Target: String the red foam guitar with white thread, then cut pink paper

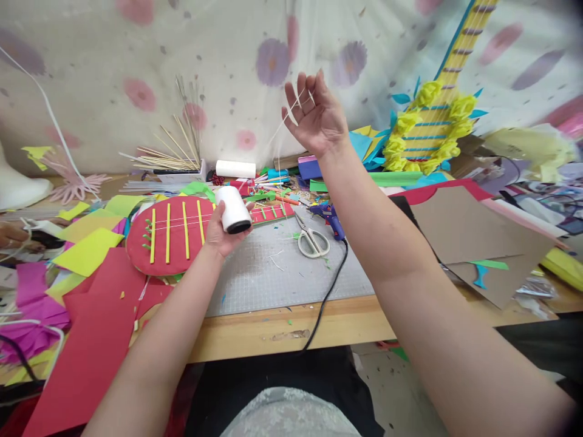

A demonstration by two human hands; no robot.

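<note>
My left hand [221,235] is closed around a white spool of thread [233,207], tilted with its dark end toward me. My right hand [316,115] is raised high above the table, palm toward me, with white thread [279,130] looped across its curled fingers and trailing down. Behind my left hand lies a red paper guitar [175,237] with yellow strips across its body and two white strings along it. Its neck [273,212] extends to the right past the spool. Scissors [313,243] and a blue glue gun [328,217] rest on the grey cutting mat [259,285].
A yellow guitar [426,136] with paper flowers leans on the curtain. Red sheets [98,340] and yellow paper lie left; cardboard [469,237] lies right. Sticks in a box [182,173] stand behind. The glue gun's cord [328,297] crosses the table edge. Another person's hand [16,237] shows far left.
</note>
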